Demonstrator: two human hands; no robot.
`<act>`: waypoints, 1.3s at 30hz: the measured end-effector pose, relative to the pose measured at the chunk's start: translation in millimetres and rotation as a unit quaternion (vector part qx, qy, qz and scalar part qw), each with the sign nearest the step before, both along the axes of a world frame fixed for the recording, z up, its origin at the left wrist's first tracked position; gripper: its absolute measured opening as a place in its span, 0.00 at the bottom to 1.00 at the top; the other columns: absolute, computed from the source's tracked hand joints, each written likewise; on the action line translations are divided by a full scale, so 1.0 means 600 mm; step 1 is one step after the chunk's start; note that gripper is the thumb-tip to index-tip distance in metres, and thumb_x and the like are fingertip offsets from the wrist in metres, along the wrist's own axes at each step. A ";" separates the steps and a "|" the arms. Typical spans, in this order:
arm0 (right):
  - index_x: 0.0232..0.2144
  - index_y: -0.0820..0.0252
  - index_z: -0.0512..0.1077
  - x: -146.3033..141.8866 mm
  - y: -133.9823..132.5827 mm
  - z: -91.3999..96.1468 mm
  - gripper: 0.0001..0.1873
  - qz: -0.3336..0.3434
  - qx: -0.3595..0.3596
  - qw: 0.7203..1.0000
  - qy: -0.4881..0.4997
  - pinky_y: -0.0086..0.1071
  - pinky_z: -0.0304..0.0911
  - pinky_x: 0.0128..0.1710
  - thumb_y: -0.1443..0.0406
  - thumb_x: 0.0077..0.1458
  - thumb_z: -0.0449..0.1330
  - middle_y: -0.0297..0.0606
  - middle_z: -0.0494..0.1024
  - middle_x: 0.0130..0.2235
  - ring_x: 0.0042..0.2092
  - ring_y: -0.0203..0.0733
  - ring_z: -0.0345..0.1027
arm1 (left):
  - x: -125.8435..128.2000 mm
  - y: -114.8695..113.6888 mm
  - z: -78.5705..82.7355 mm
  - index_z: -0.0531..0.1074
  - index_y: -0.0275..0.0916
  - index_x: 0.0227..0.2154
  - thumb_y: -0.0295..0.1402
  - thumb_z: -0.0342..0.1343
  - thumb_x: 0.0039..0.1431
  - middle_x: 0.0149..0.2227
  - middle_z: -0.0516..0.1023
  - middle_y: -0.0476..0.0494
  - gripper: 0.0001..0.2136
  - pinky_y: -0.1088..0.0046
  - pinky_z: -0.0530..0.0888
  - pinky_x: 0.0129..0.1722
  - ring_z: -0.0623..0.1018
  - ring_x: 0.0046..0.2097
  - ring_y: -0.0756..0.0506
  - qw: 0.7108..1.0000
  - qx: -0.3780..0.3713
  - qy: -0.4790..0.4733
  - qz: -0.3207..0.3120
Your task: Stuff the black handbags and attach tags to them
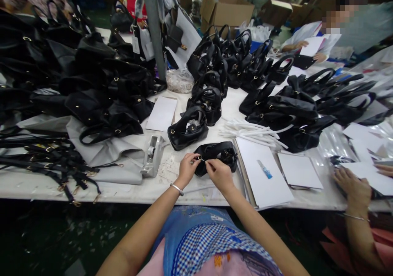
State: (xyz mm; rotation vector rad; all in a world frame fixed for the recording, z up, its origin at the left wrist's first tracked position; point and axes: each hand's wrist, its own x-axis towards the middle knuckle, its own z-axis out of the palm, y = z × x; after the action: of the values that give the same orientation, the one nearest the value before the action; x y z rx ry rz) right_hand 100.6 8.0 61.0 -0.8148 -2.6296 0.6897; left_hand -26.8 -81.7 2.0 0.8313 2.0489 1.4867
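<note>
A small black handbag (218, 153) lies on its side near the front edge of the white table (172, 186). My left hand (188, 167), with a silver bracelet at the wrist, pinches a small metal ring or zipper pull at the bag's left end. My right hand (218, 173) is closed in a pinch right beside it, fingers touching the same metal piece and the bag's edge. Another black handbag (188, 129) stands just behind.
A tape dispenser (152, 156) sits to the left. White card sheets (264, 178) with a blue pen lie to the right. Piles of black bags (101, 79) and straps (46, 157) cover the left and back. A co-worker's hand (353, 188) rests at the right.
</note>
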 end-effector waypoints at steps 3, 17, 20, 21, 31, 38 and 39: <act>0.33 0.59 0.74 -0.011 0.002 -0.004 0.13 0.009 0.031 0.999 -0.027 0.27 0.59 0.35 0.64 0.63 0.50 0.39 0.76 0.31 0.33 0.38 0.69 | 0.003 -0.002 0.001 0.76 0.38 0.40 0.29 0.59 0.55 0.42 0.76 0.42 0.09 0.72 0.76 0.39 0.77 0.36 0.48 0.999 0.020 -0.038 0.014; 0.35 0.59 0.74 -0.062 0.004 -0.004 0.13 0.025 0.079 0.980 -0.179 0.28 0.53 0.29 0.65 0.63 0.50 0.40 0.77 0.33 0.33 0.38 0.71 | -0.003 0.006 -0.004 0.79 0.39 0.35 0.31 0.60 0.55 0.37 0.82 0.43 0.06 0.69 0.76 0.40 0.79 0.40 0.44 0.998 0.009 -0.039 0.047; 0.37 0.59 0.74 -0.061 0.005 -0.003 0.13 0.027 0.071 0.980 -0.182 0.28 0.54 0.30 0.64 0.64 0.50 0.39 0.77 0.34 0.34 0.38 0.71 | -0.006 0.003 -0.001 0.80 0.41 0.34 0.31 0.60 0.55 0.37 0.82 0.44 0.05 0.69 0.75 0.41 0.79 0.41 0.44 0.999 0.005 -0.023 0.042; 0.38 0.59 0.74 -0.061 0.006 -0.004 0.13 0.027 0.069 0.980 -0.182 0.28 0.54 0.30 0.64 0.64 0.49 0.39 0.77 0.35 0.34 0.38 0.71 | -0.007 0.002 0.000 0.80 0.41 0.34 0.31 0.60 0.55 0.37 0.82 0.44 0.05 0.69 0.75 0.41 0.79 0.41 0.45 0.999 0.003 -0.013 0.038; 0.38 0.58 0.75 -0.050 0.009 -0.011 0.14 0.017 0.037 0.987 -0.155 0.28 0.56 0.32 0.62 0.64 0.50 0.41 0.78 0.36 0.35 0.39 0.72 | -0.009 -0.003 0.009 0.78 0.40 0.31 0.29 0.58 0.55 0.34 0.79 0.44 0.04 0.72 0.75 0.37 0.78 0.36 0.46 1.000 0.002 0.030 -0.002; 0.33 0.56 0.76 0.005 0.008 -0.014 0.09 0.020 -0.253 0.966 -0.043 0.29 0.61 0.34 0.60 0.55 0.58 0.35 0.79 0.31 0.33 0.40 0.72 | -0.006 -0.031 0.046 0.73 0.38 0.36 0.39 0.58 0.55 0.44 0.76 0.43 0.10 0.78 0.74 0.30 0.77 0.38 0.49 0.958 0.075 -0.270 0.066; 0.33 0.57 0.76 0.012 0.007 -0.016 0.09 0.024 -0.316 0.948 -0.018 0.30 0.63 0.35 0.60 0.54 0.59 0.35 0.79 0.31 0.34 0.40 0.72 | -0.005 -0.033 0.051 0.73 0.39 0.36 0.39 0.58 0.55 0.47 0.75 0.43 0.10 0.80 0.73 0.30 0.77 0.38 0.50 0.943 0.089 -0.313 0.067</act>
State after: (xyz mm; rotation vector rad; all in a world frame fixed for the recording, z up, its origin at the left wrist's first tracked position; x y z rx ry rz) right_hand 108.0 12.3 51.7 -0.9210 -2.4701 1.5884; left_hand -29.7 -101.7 32.6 0.2204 1.5307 1.7469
